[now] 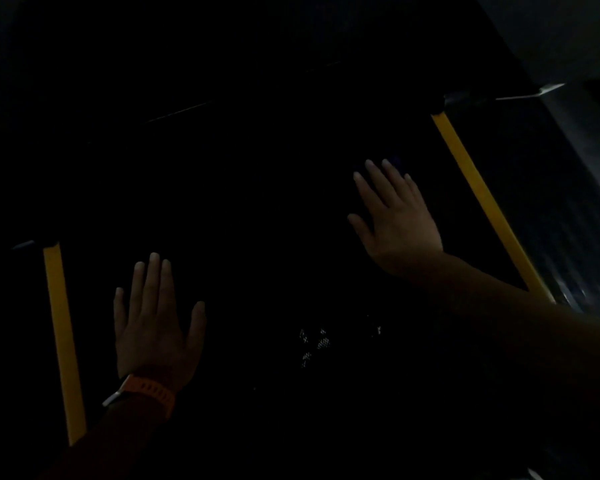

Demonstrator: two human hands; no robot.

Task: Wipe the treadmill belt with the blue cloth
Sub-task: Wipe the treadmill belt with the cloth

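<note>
Nearest to me, an orange watch strap [149, 391] wraps the left wrist, above a dark reddish sleeve [118, 438]; the left hand [156, 327] lies palm down with its fingers straight and slightly spread, gripping nothing, just beside the left yellow strip [63, 341]; a little right of it a pale speckled patch [316, 344] shows on the black surface; the treadmill belt [257, 202] is that dark expanse between the two yellow strips, under both hands, though the feed is too dim for me to say whether either palm touches it; farther off, the right hand [399, 220] is flat too, fingers straight and fanned apart, near the right yellow strip [482, 202]; a faint bluish smudge [395, 161] sits at its fingertips, and I cannot tell whether that is the blue cloth; beyond the strip runs a grey side rail [568, 202].
</note>
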